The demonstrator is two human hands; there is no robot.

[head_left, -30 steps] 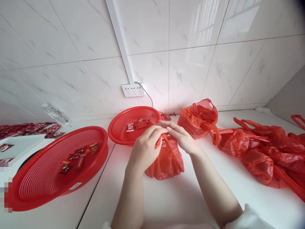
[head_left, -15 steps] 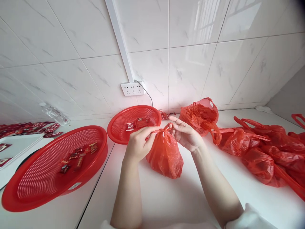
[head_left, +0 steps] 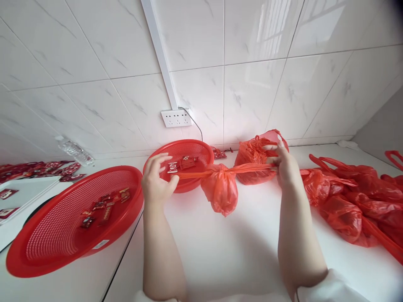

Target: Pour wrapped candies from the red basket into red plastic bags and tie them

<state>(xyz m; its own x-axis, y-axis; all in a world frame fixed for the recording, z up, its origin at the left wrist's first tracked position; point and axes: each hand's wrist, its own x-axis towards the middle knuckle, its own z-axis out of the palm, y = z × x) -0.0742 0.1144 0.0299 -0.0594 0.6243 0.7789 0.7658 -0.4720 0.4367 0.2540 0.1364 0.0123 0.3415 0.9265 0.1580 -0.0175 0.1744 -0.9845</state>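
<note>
the person's two forearms are reaching in from the near edge of the white countertop, a white sleeve showing at the right elbow. the left hand is pinching one drawn-out handle strip of a small red bag between thumb and forefinger, the other fingers spread loose above it. the right hand is closed round the opposite handle strip, back of the hand facing up. the two strips are running taut and nearly level between the hands, meeting in a knot at the bag's neck; the hands are standing well apart. the bag's bulging body is hanging below the knot, midway between the hands, over the middle of the countertop; whether its bottom is touching the surface cannot be told.

toward the left near corner a large red basket is sitting with a few small dark-red packets in its bowl. toward the right edge a heap of red bags is lying. behind the left hand a smaller red basket is tilting up toward the back edge, holding two or three packets. just beside it, behind the right hand, a filled red bag is standing. on the tiled wall a white socket is carrying a plugged cable. a clear bottle is lying at the far left.
</note>
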